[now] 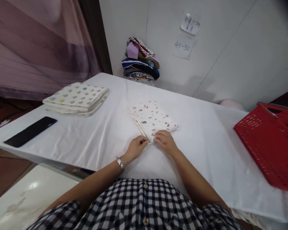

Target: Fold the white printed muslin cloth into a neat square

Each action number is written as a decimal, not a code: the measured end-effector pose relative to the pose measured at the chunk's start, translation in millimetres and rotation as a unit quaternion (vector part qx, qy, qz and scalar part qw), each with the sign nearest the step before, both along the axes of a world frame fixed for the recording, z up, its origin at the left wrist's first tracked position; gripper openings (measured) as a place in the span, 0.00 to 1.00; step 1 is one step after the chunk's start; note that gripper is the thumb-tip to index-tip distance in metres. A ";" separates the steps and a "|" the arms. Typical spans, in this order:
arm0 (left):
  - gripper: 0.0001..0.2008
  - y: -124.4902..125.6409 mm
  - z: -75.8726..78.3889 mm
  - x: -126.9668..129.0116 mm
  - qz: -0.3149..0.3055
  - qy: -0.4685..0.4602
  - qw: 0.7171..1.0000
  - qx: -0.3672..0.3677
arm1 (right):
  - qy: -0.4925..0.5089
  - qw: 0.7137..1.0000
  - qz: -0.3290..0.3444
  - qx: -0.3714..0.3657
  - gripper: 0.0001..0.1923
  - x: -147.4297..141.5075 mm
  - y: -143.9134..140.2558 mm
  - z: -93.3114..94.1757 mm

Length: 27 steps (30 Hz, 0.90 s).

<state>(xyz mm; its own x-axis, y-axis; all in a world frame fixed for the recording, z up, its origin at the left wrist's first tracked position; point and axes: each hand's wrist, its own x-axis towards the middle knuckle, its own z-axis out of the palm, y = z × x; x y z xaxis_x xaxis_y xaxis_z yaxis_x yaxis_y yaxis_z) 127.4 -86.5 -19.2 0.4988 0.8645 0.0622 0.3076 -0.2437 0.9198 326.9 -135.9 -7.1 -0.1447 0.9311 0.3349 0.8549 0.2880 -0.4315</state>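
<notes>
A folded white cloth with small printed figures (153, 118) lies in the middle of the white-covered table (206, 137). My left hand (136, 147) pinches its near corner from the left, a silver bracelet on the wrist. My right hand (166, 142) rests on the same near edge from the right, fingers curled onto the fabric. Both hands meet at the cloth's closest corner.
A folded stack of heart-print cloths (77, 97) sits at the far left, a black phone (30, 131) nearer the left edge. A red plastic basket (271, 143) stands at the right. A pile of mixed fabrics (141, 62) leans on the wall behind, under paper notes (185, 38).
</notes>
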 end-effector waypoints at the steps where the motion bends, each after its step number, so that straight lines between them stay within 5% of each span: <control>1: 0.10 -1.5 -0.5 0.6 0.003 0.000 1.000 -0.003 | -0.003 1.000 0.007 0.003 0.15 -2.0 0.1 -1.0; 19: 0.09 -2.8 -4.8 7.2 0.008 0.088 0.995 0.045 | -0.042 0.997 0.046 -0.046 0.15 -7.1 2.5 0.7; 27: 0.08 -4.8 -3.2 7.2 0.014 0.098 0.994 0.052 | 0.058 0.996 0.033 0.067 0.12 -7.5 4.0 -11.4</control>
